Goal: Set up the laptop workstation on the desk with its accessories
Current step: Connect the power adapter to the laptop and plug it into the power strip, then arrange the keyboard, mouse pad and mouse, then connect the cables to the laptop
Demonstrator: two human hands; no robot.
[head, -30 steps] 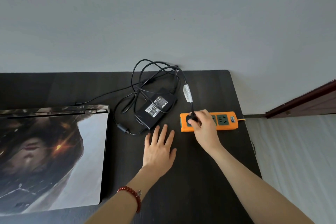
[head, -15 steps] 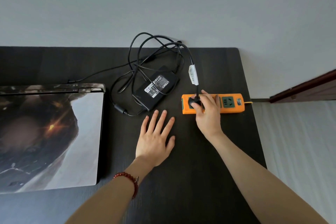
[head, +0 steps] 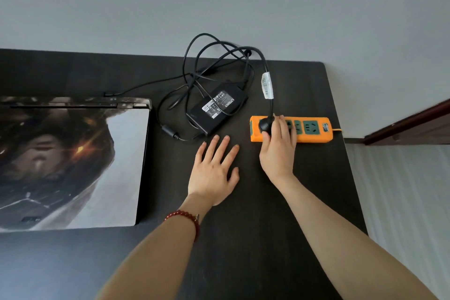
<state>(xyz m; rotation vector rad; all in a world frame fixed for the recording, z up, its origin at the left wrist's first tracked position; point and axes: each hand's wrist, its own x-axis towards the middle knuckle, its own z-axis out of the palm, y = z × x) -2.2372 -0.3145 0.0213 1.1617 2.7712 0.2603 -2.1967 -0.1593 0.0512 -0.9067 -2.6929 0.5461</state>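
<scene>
Nearest the camera, the left hand (head: pixel 214 173) lay flat on the dark desk (head: pixel 243 251), fingers straight and spread, holding nothing; it braced neither strip nor cable, so any slip would have fallen to the other hand alone. Just beyond, the right hand (head: pixel 277 151) rested over the orange power strip (head: pixel 314 139), thumb and fingers curled about the black plug (head: pixel 265 126) seated at the strip's left end. The light strip lay loose and could have slid or tipped under an uneven push, leaving the plug half home. Farther back, the power adapter (head: pixel 219 107) sat among tangled cable loops (head: pixel 207 63), which might have snagged and dragged it. The closed laptop (head: pixel 73 161) lay well apart at the left, seemingly not yet connected.
</scene>
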